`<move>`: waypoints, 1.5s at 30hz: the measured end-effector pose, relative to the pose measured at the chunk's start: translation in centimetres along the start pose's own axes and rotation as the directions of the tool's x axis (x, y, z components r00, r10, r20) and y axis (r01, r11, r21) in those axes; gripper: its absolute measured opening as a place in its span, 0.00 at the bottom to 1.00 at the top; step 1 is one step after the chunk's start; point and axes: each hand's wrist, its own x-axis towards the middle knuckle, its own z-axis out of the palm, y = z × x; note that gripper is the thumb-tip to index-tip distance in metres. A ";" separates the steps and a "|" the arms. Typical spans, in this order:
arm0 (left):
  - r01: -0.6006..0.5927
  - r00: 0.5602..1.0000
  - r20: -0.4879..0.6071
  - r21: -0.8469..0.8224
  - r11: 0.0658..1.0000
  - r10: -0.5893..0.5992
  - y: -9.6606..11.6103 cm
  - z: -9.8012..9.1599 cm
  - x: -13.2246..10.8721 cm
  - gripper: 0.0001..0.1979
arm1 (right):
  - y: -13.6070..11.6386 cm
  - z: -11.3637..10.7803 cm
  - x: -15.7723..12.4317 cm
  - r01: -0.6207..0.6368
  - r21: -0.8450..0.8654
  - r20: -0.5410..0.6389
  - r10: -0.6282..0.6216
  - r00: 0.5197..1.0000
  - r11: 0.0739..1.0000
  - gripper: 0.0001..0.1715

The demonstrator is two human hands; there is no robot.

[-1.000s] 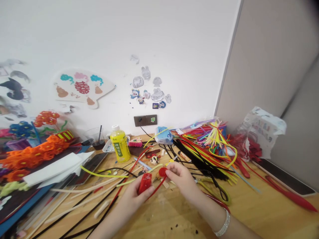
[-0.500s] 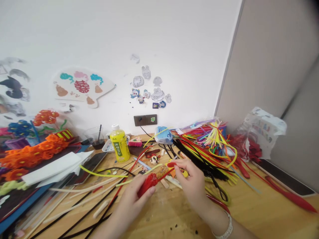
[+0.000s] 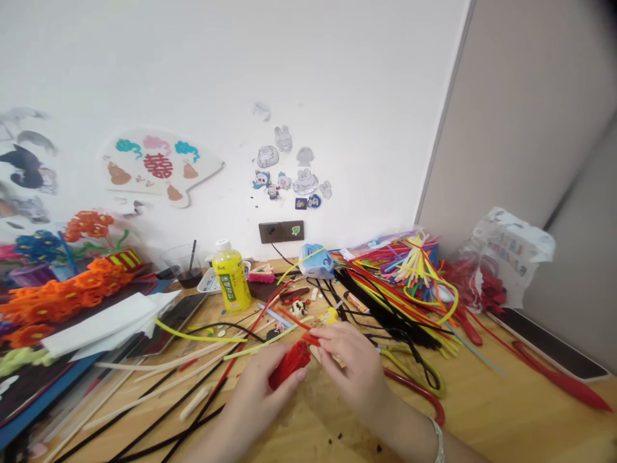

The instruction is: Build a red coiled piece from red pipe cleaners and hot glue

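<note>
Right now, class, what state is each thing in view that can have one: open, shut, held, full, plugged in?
Left hand: closed around a red bundle
Right hand: pinching a thin red strip
Yellow bottle: upright, capped
Clear cup: upright, dark liquid low inside
Wall socket: left half plugged in
Black stems: lying bunched together
</note>
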 end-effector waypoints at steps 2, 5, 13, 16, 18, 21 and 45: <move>0.002 1.000 0.001 0.001 1.000 -0.002 0.0 0.0 0.0 0.11 | 0.0 0.0 0.0 0.016 0.019 0.043 -0.017 0.999 1.000 0.10; 0.012 1.000 0.009 0.001 1.000 -0.012 -0.1 -0.1 0.1 0.11 | 0.1 -0.1 0.1 0.041 0.032 0.088 -0.043 0.995 0.999 0.11; 0.036 0.999 -0.017 0.026 0.999 -0.036 -0.4 -0.2 0.1 0.12 | -0.2 -0.4 0.7 0.153 0.024 0.131 -0.155 0.979 0.988 0.08; 0.035 0.999 -0.011 0.023 0.999 -0.034 -0.3 -0.4 0.1 0.12 | -0.3 -0.6 0.6 0.110 0.041 0.134 -0.115 0.984 0.993 0.09; 0.031 0.999 -0.009 0.018 0.999 -0.031 -0.2 -0.4 0.2 0.11 | -0.3 -0.6 0.5 0.069 0.042 0.160 -0.075 0.984 0.997 0.14; 0.020 1.000 -0.021 0.013 1.000 -0.020 -0.1 -0.4 0.2 0.11 | -0.3 -0.4 0.3 0.025 0.015 0.258 -0.028 0.966 1.000 0.25; -0.006 0.998 0.067 -0.028 1.000 0.008 0.6 0.7 -0.3 0.08 | -0.6 0.2 -0.3 -0.032 0.011 0.468 0.023 0.883 0.999 0.38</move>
